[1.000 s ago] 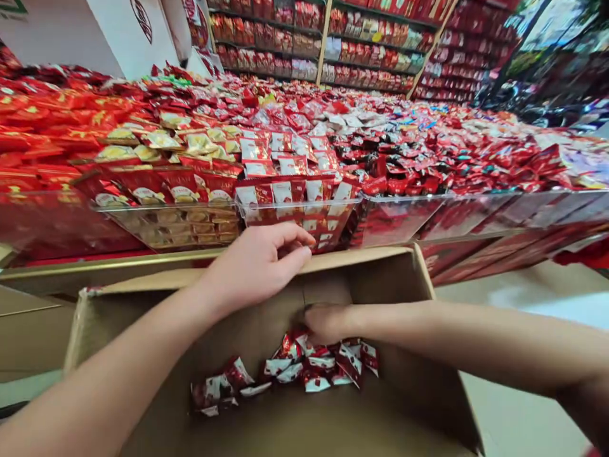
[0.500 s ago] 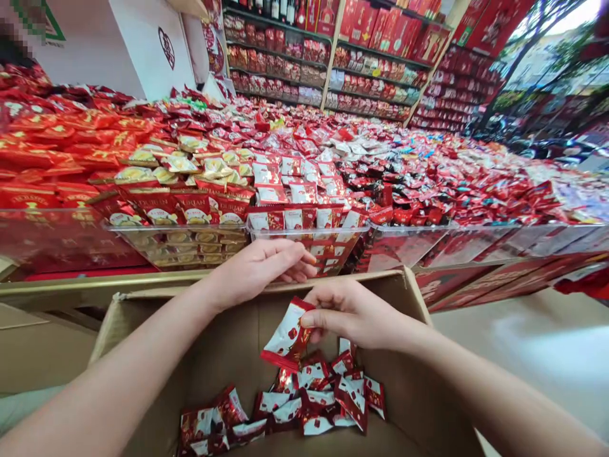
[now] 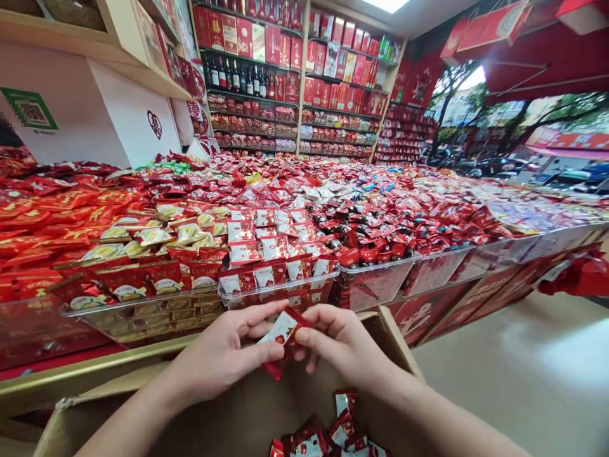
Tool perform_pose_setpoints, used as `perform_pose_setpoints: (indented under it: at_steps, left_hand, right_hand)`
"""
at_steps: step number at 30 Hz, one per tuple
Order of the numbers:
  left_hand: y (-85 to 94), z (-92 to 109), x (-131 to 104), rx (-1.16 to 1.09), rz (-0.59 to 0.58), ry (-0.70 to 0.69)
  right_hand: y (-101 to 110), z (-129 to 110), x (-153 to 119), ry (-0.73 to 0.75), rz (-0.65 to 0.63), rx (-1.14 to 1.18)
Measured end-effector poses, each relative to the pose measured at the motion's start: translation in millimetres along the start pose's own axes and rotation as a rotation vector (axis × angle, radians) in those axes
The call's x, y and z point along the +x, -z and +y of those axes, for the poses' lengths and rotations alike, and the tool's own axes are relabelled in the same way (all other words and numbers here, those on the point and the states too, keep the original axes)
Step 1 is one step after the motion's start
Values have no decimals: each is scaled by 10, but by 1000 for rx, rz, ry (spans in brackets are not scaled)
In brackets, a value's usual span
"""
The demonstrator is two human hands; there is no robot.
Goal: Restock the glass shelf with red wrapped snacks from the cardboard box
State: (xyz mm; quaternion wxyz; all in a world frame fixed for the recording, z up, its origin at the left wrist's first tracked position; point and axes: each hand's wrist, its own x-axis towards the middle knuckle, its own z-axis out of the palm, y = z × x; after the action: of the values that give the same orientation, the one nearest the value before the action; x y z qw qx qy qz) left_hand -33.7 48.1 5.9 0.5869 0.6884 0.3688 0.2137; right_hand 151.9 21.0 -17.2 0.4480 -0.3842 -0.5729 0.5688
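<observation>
Glossy plastic film wraps the red-and-white packet (image 3: 284, 330) above a matt brown cardboard box (image 3: 394, 346). Beyond the box, smooth clear plastic bins (image 3: 375, 284) hold shiny foil-like packets (image 3: 271, 244).

The red-and-white packet (image 3: 281, 331), printed with small red motifs, is tilted and gripped between the left hand (image 3: 231, 350) and the right hand (image 3: 343, 343), above the open cardboard box (image 3: 404, 343).
</observation>
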Motion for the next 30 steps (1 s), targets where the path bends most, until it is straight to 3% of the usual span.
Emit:
perform_pose_setpoints:
  at_steps: [4, 8, 10, 13, 16, 22, 30]
  left_hand:
    - [53, -18, 5, 36, 33, -44]
    - [71, -11, -5, 96, 109, -16]
    - [56, 5, -12, 155, 114, -8]
    - [29, 23, -24, 200, 141, -2]
    - [19, 12, -33, 214, 162, -10]
    - [27, -17, -25, 241, 159, -35]
    - [-3, 61, -32, 269, 155, -35]
  right_hand:
    - [158, -314, 4, 200, 103, -259]
    - [586, -789, 399, 453, 328, -547]
    - [792, -939, 720, 437, 392, -646]
    - [939, -990, 1135, 242, 346, -747]
    - [890, -937, 1327, 96, 236, -792]
    - [734, -870, 1415, -1, 57, -875]
    - [579, -868, 1368, 9, 43, -1065]
